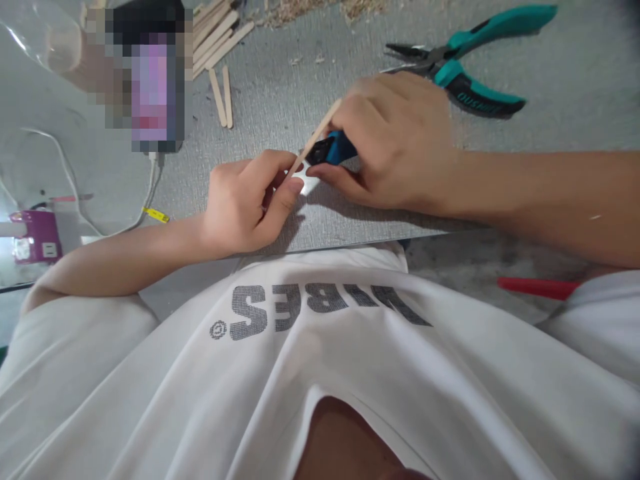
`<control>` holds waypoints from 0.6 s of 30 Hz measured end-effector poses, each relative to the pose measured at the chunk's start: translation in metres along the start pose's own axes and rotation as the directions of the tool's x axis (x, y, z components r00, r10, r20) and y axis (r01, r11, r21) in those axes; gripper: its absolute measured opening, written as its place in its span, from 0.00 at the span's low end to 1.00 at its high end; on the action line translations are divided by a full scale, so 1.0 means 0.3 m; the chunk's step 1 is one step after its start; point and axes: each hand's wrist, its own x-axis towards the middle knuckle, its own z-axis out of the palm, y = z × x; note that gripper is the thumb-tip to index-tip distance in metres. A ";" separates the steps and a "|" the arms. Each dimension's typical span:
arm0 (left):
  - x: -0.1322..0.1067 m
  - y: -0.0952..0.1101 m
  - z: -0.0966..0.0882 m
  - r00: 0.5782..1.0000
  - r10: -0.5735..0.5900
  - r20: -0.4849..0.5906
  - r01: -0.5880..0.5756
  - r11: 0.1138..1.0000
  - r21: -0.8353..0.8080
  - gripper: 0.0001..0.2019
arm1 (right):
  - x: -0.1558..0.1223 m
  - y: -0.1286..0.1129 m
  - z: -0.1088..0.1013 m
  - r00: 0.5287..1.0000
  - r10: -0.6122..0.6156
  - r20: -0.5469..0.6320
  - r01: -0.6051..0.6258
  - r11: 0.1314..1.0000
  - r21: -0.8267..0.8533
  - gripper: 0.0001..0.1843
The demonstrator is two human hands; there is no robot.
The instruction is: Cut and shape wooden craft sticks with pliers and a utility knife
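White cotton T-shirt [350, 373] w/ grey block lettering fills the bottom of the view, right up against the near edge of the grey textured tabletop [280, 87].

Just past that edge the left hand [245, 207] pinches the lower end of a thin pale wooden stick [317, 133] btwn thumb and fingertips, other fingers curled in. The stick slants up and to the right. The right hand [395, 140] is clenched round a small blue-and-black hand tool [333, 148]; its black head touches the stick near the middle. Can't tell whether the tool's head is closed on the wood. A small white bit [309, 185] lies under the tool; can't tell what it is.

Beyond the right hand, teal-and-black pliers [465, 67] lie flat, handles pointing right. 2 loose flat wooden sticks [223, 97] lie side by side far left of the hands, w/ a heap of similar sticks [220, 33] behind them. A white cable [150, 193] w/ a yellow tag [156, 215] runs near the left forearm, and a purple box [37, 233] sits at the left edge. A red bar [537, 287] shows below the right forearm.
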 end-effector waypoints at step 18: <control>-0.017 -0.007 0.018 0.990 0.058 -0.131 -0.093 0.955 -0.283 0.16 | -0.011 0.044 0.046 0.999 -0.035 -0.039 0.039 0.992 0.118 0.42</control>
